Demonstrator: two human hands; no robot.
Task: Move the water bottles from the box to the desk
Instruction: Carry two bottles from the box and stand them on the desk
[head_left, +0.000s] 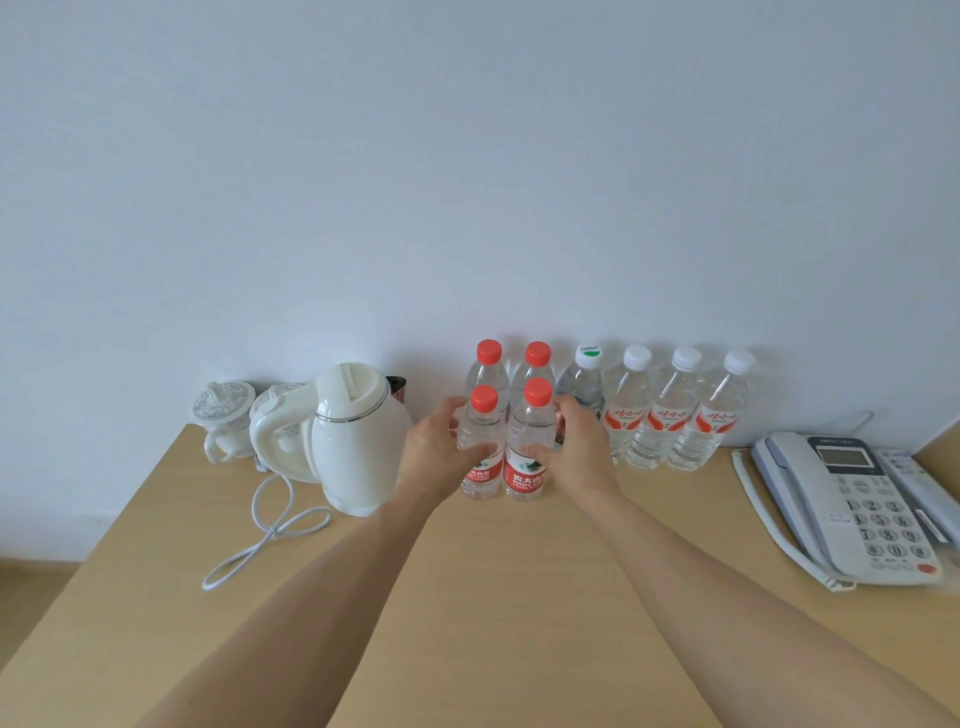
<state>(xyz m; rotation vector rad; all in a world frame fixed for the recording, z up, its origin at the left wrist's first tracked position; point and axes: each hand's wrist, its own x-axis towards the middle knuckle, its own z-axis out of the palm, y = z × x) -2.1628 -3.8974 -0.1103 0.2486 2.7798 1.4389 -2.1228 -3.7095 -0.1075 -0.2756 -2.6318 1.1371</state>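
Observation:
Two red-capped water bottles stand upright on the wooden desk (493, 597). My left hand (434, 452) grips the front left bottle (480, 467) and my right hand (582, 447) grips the front right bottle (524, 467). Behind them, by the wall, stand two more red-capped bottles (488, 369), partly hidden. To the right is a green-and-white-capped bottle (584, 384), then three white-capped bottles (670, 410) with orange labels in a row. No box is in view.
A white electric kettle (353, 436) with a looped cord (270, 530) stands left of the bottles, with two lidded white cups (223, 410) behind it. A desk phone (852, 509) lies at the right. The desk's left edge drops to the floor (31, 587).

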